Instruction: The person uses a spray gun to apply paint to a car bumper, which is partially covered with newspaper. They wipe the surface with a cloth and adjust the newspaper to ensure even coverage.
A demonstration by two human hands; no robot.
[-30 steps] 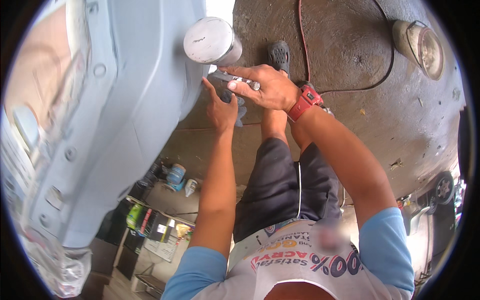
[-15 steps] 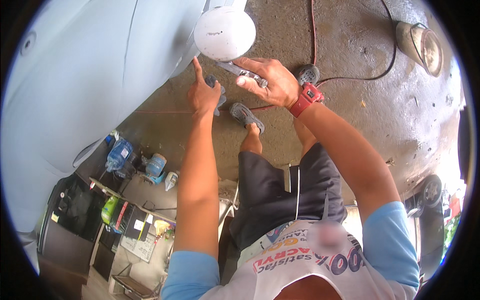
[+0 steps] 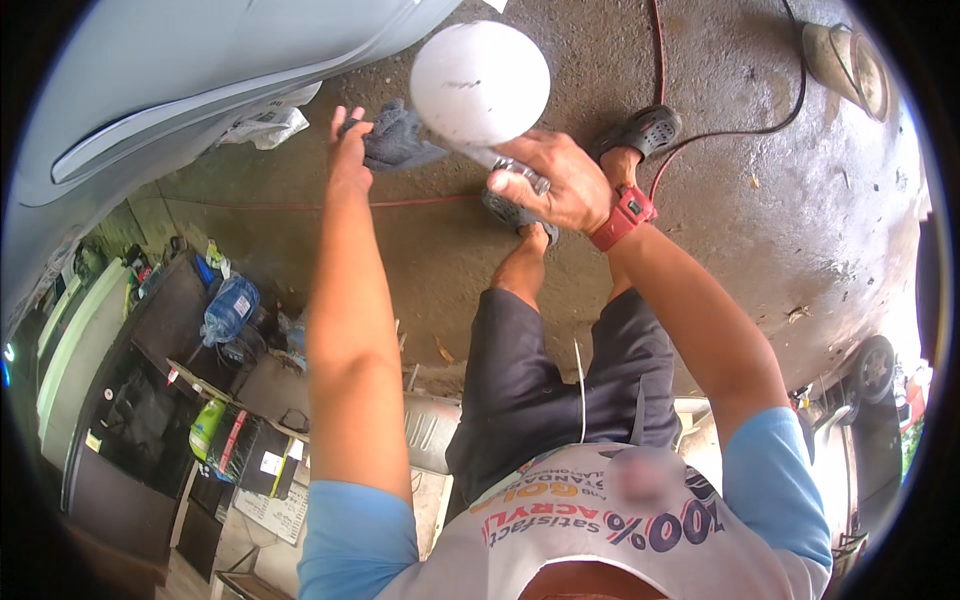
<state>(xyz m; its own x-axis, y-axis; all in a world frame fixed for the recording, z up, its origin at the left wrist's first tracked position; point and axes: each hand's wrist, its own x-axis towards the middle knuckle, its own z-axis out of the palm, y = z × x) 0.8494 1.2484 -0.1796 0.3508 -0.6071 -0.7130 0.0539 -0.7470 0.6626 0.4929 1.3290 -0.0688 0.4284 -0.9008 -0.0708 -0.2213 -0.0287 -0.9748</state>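
My right hand (image 3: 560, 178) is closed round the metal body of a spray gun (image 3: 480, 85), whose round white paint cup faces up and hides much of the gun. To the left, my left hand (image 3: 348, 150) is closed on a dark grey cloth (image 3: 396, 138) that hangs out toward the spray gun, with some fingertips pointing forward. The cloth and cup are close together in view; their true gap I cannot tell. Left of both hands, a pale blue-grey car body (image 3: 240, 60) fills the upper left, with a long recessed shape along its lower part.
A red hose (image 3: 415, 202) crosses the wet floor behind my feet, and a dark hose (image 3: 740, 133) curves to the right. A bucket (image 3: 848, 68) stands at the far right. At the lower left are a blue water bottle (image 3: 230, 308), shelves and clutter. Clear plastic (image 3: 268, 128) hangs under the car.
My left hand has moved left with the grey cloth, which shows more fully. The spray gun has shifted slightly right and nearer. The car body sits higher in view, and my feet have moved.
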